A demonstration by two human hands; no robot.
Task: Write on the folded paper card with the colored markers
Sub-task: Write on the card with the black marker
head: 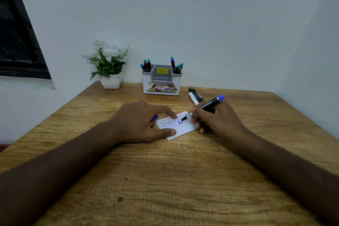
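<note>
A small white folded paper card [185, 128] lies on the wooden table [165, 180], with lines of red, green and blue handwriting on it. My right hand [218, 120] grips a black marker with a blue end [207, 105], and its tip touches the card beside the last blue mark. My left hand [141, 122] presses the card's left side with index finger and thumb. A blue marker cap [156, 117] peeks out from under its curled fingers.
A white and grey marker holder [161, 80] with several markers stands at the back by the wall. Loose markers [195, 95] lie just right of it. A white pot of flowers [109, 71] stands at the back left. A wall closes off the right side.
</note>
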